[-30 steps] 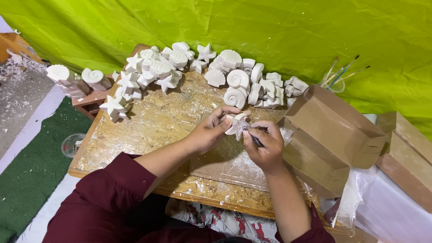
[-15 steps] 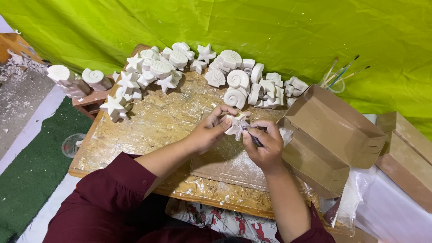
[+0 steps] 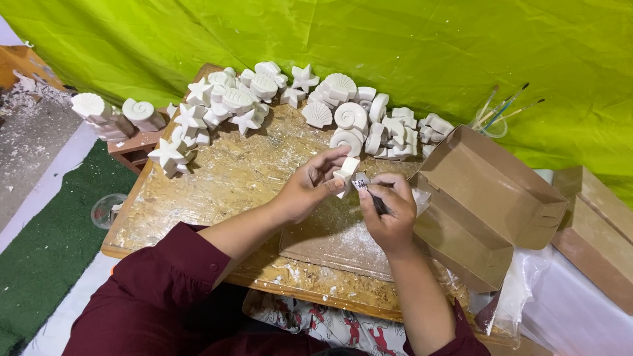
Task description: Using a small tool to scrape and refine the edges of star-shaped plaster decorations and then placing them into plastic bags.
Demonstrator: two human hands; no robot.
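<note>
Craft workshop: plaster casts (image 3: 343,118) crowd dusty workboard (image 3: 231,178).

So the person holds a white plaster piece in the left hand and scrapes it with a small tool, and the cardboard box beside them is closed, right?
Not quite: in the head view the cardboard box is open; the left hand, plaster piece and tool are as you say.

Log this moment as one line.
left hand: holds white plaster piece | right hand: small dark tool at piece | surface: wooden board
</note>
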